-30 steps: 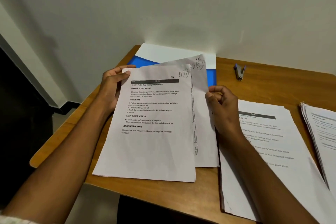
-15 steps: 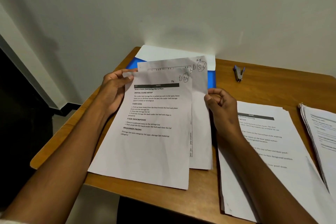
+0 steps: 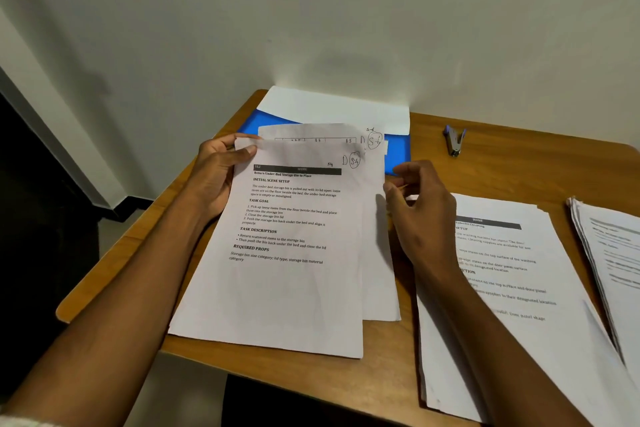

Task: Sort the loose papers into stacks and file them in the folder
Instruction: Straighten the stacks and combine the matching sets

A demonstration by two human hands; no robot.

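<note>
Two printed sheets sit fanned in front of us over the wooden table. Our left hand comes in from the lower left, forearm stretched diagonally across the table edge, and grips the top-left corner of the front sheet: the thumb lies across the face of the paper and the other fingers curl behind it. That sheet is headed "Return Under-Bed Storage Bin to Place" and carries a circled "S-4" mark. Behind it, offset up and to the right, the second sheet shows a circled "S-6" in its top corner.

Our right hand reaches in from the lower right with its back toward us, fingers loosely curled just beside the right edge of the second sheet; we cannot tell whether the fingertips actually touch or pinch the paper.

Behind both sheets the blue folder lies flat near the wall with a white sheet on it. Right of our hands a paper stack lies on the table, another stack at the far right edge. A stapler rests near the wall.
</note>
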